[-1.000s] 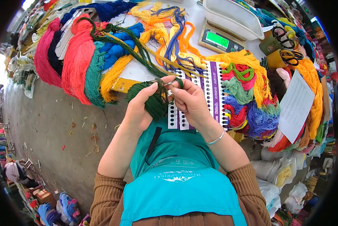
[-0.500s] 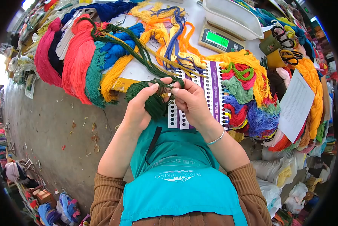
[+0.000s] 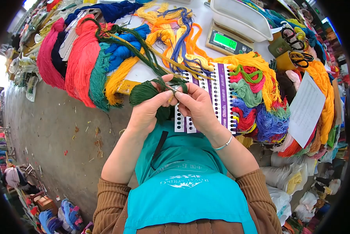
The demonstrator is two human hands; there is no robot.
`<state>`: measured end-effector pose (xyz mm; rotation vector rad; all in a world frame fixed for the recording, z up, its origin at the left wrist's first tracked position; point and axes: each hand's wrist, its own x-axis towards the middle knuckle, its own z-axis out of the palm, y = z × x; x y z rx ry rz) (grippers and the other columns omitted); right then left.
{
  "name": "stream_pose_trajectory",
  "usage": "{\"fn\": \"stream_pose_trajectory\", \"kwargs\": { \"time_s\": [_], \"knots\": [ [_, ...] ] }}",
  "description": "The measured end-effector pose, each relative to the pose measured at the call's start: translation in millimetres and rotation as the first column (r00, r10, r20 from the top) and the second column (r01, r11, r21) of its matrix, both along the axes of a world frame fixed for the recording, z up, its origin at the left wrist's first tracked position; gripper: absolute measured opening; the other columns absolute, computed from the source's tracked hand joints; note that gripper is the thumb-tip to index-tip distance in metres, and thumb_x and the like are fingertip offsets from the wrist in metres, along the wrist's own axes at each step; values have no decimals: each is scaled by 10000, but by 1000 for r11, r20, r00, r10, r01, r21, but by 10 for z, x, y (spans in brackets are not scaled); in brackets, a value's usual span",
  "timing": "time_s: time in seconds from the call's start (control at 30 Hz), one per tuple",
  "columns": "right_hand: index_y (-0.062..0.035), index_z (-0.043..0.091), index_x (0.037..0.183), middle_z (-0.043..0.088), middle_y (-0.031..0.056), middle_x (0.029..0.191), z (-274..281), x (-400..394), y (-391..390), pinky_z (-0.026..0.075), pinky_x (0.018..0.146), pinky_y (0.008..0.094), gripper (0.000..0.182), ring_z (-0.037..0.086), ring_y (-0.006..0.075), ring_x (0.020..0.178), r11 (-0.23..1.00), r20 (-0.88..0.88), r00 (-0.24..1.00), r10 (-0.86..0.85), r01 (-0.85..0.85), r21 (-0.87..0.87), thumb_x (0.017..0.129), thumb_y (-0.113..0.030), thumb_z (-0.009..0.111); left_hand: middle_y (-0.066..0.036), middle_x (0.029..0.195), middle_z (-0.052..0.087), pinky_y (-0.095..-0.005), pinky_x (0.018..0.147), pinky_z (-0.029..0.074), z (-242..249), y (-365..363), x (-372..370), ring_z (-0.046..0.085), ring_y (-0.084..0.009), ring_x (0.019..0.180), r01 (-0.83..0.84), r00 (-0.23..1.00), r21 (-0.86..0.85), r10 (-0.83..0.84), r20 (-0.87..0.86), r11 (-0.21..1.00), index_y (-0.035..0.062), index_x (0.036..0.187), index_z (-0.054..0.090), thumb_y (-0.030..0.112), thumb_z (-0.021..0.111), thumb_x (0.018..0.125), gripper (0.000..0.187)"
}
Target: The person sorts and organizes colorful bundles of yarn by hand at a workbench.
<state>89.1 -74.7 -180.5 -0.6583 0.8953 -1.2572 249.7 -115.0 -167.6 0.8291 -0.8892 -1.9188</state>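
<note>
A thick bundle of dark green thread [image 3: 143, 93] hangs from my left hand [image 3: 148, 111], whose fingers are closed round it. My right hand [image 3: 197, 105] pinches dark green strands close to the left fingertips, and the two hands almost touch. From the bundle, a long green skein [image 3: 148, 58] runs up and left over the other yarns on the table. Beneath and beside my right hand lie white and purple cards with punched holes [image 3: 223, 93]. Some strands between the fingers are hidden.
Coral skeins [image 3: 81, 62] and other colours drape over the table's left edge. A scale [image 3: 227, 41] with a lit green display carries a white tray [image 3: 241, 17]. Scissors [image 3: 301, 59] stand in holders at right, near a paper sheet [image 3: 307, 111] and mixed thread bundles [image 3: 270, 123].
My left hand has turned slightly, and the green bundle sits a little higher and further left. My fingertips have come closer together on the strands.
</note>
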Motion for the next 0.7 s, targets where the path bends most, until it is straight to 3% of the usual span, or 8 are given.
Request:
{"fn": "stream_pose_trajectory", "kwargs": {
  "time_s": [0.3, 0.7],
  "knots": [
    [-51, 588, 976, 685, 52, 803, -9, -11, -7, 366, 468, 166, 64, 494, 45, 535, 1000, -20, 999, -29, 29, -8, 956, -108, 607, -68, 1019, 646, -229, 765, 436, 21, 10, -12, 527, -77, 817, 17, 1000, -8, -17, 13, 1000, -48, 1376, 465, 13, 592, 886, 510],
    [-51, 587, 976, 679, 46, 807, -22, -7, -19, 369, 480, 163, 77, 495, 40, 548, 999, -15, 999, -34, 34, -12, 967, -127, 598, -68, 1016, 645, -240, 772, 448, -57, -11, 3, 543, -89, 829, 25, 1000, -27, -25, 11, 999, -45, 1359, 486, 22, 596, 882, 494]
  ]
}}
